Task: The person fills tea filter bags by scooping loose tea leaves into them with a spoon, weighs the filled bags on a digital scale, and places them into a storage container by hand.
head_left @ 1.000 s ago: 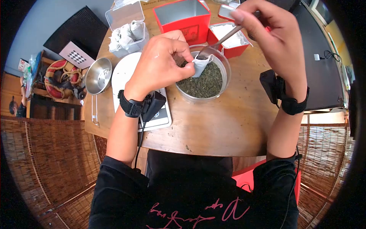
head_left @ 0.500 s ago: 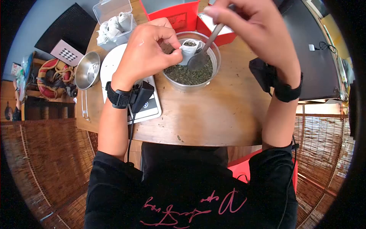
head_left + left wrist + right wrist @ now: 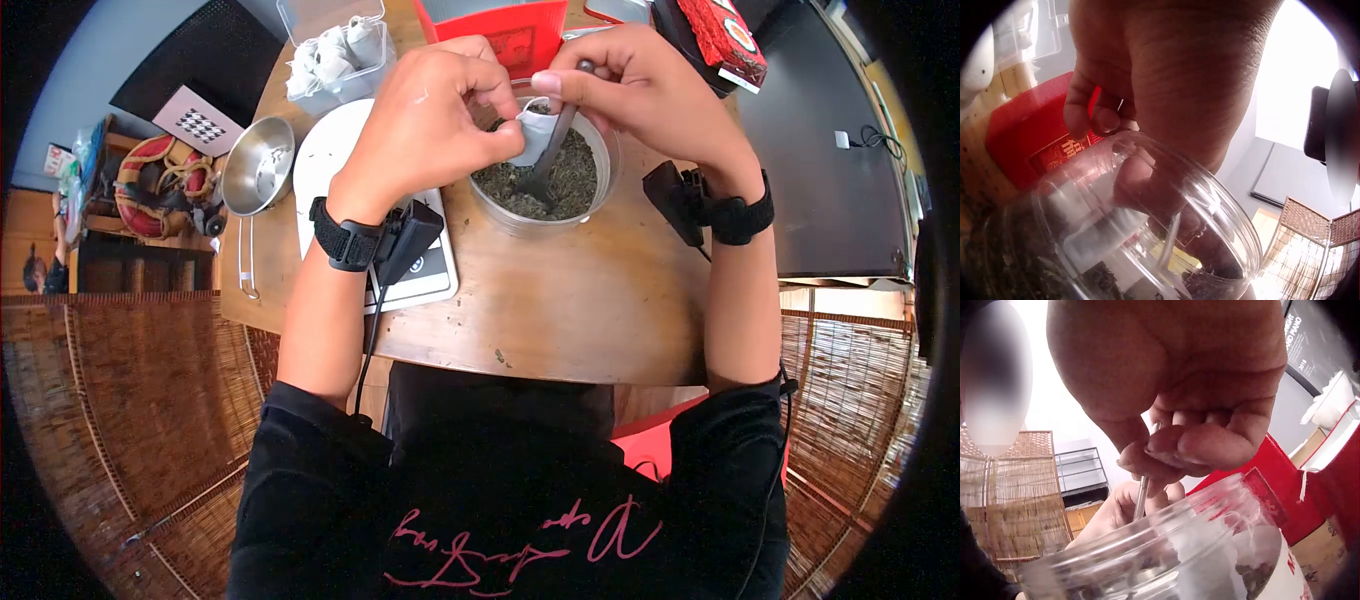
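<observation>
My left hand (image 3: 415, 125) pinches the rim of a small white tea bag (image 3: 532, 145) between thumb and fingers. Dark leaf shows in the bag's open mouth. In my right hand (image 3: 650, 100) is a metal spoon (image 3: 555, 145), gripped by its handle and slanting down, its bowl at the dried leaves (image 3: 578, 180). These crushed green leaves lie in a round clear plastic tub (image 3: 610, 165) below both hands. Through the tub's wall, the left wrist view shows the pale bag (image 3: 1104, 237); the right wrist view shows the spoon's handle (image 3: 1141, 497) between thumb and fingers.
A white kitchen scale (image 3: 440, 275) lies left of the tub, with a steel pan (image 3: 240, 185) beyond it. Behind stand a clear box (image 3: 375, 80) of filled white bags and a red box (image 3: 520, 40). A red package (image 3: 730, 45) sits at back right.
The spoon has come out of the bag's mouth and gone down to the leaves in the tub. My right hand has lowered with it, while my left still holds the bag.
</observation>
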